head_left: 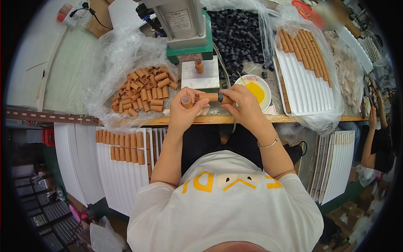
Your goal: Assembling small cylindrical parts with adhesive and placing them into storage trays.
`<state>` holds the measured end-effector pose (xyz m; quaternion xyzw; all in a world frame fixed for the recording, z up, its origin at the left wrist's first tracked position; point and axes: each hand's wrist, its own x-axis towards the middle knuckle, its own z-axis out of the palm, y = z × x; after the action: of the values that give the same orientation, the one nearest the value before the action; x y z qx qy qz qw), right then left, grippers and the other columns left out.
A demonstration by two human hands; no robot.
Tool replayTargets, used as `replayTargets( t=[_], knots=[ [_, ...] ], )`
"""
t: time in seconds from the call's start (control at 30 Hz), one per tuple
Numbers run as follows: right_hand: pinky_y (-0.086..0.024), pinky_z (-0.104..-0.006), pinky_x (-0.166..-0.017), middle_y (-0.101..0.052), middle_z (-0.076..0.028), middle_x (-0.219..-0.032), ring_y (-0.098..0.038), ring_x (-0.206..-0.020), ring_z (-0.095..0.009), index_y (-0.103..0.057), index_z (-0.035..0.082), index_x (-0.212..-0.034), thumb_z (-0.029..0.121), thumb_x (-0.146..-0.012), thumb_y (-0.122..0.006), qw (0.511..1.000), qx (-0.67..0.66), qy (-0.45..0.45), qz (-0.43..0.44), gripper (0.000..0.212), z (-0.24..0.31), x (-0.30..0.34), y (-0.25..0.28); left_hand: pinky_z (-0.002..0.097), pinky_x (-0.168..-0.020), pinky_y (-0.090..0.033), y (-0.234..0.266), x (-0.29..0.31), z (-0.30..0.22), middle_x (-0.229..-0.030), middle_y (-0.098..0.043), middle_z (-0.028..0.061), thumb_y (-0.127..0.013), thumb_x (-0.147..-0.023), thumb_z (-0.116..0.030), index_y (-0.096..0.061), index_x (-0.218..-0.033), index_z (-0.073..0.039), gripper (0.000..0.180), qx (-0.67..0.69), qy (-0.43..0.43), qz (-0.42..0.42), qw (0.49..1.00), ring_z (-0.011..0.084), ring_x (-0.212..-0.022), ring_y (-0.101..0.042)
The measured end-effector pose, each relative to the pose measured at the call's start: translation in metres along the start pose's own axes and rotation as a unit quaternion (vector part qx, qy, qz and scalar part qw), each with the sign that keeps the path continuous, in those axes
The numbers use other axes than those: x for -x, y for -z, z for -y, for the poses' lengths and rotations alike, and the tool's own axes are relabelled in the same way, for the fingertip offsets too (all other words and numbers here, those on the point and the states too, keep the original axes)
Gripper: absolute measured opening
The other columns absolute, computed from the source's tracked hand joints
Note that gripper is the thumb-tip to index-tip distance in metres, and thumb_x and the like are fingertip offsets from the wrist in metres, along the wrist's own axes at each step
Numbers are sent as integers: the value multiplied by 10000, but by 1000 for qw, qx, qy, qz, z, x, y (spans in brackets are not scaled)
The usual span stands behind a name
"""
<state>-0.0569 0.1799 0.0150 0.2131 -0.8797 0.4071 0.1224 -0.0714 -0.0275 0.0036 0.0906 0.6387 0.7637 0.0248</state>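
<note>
Between my hands, over the table's front edge, lies a brown tube (208, 97) held level, with a black ring (220, 97) near its right end. The fingertips of my left hand (181, 114) are closed on the tube's left end. A second short brown tube (186, 101) stands in that same hand, its pale open end facing up. My right hand (245, 106) pinches a short brown piece (227, 100) just past the black ring; its fingers partly cover this piece. Behind my hands, another brown tube (199, 66) stands upright on the metal block of a green press (189, 51).
A pile of brown tubes (145, 87) lies on plastic at the left. Many black rings (241, 35) heap behind. A white bowl (265, 101) holds something yellow. White ridged trays (308, 94) (119, 180) carry rows of tubes. A co-worker's arm (371, 126) shows at far right.
</note>
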Motion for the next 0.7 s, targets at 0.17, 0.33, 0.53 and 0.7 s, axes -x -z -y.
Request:
replayTargets(
  t=[0.17, 0.33, 0.53, 0.7],
  knots=[
    [-501, -341, -710, -623, -132, -909, -616, -837, -298, -658, -4, -1043, 16, -700, -761, 999, -38, 0, 33, 359, -5, -10, -12, 218, -673, -497, 15, -10, 7, -952, -656, 90, -789, -757, -20, -434, -746, -73, 359, -133, 38, 51, 989, 76, -772, -596],
    [-497, -388, -753, -637, -129, -850, -606, -841, -316, -635, 1, -989, 48, -722, -745, 997, -52, -34, 47, 292, -5, -27, -19, 280, -722, -493, 16, -24, 16, -983, -652, 99, -829, -719, -82, -471, -771, -57, 363, -158, -36, -7, 987, 129, -835, -595],
    [-507, -414, -703, -666, -125, -815, -627, -774, -314, -581, 46, -954, 121, -762, -743, 988, -42, -150, -9, 262, -17, -74, -43, 335, -811, -490, 36, -83, 39, -1015, -662, 162, -844, -700, -194, -579, -1144, 49, 571, -431, -58, -68, 898, 226, -911, -628],
    [-454, -435, -747, -579, -99, -883, -550, -905, -323, -646, 98, -856, 164, -690, -785, 995, 64, -22, -76, 227, -45, -95, -82, 325, -743, -488, 50, -80, 28, -896, -650, 129, -741, -795, -126, -553, -969, 11, 290, -296, -98, -99, 945, 200, -839, -623]
  ],
)
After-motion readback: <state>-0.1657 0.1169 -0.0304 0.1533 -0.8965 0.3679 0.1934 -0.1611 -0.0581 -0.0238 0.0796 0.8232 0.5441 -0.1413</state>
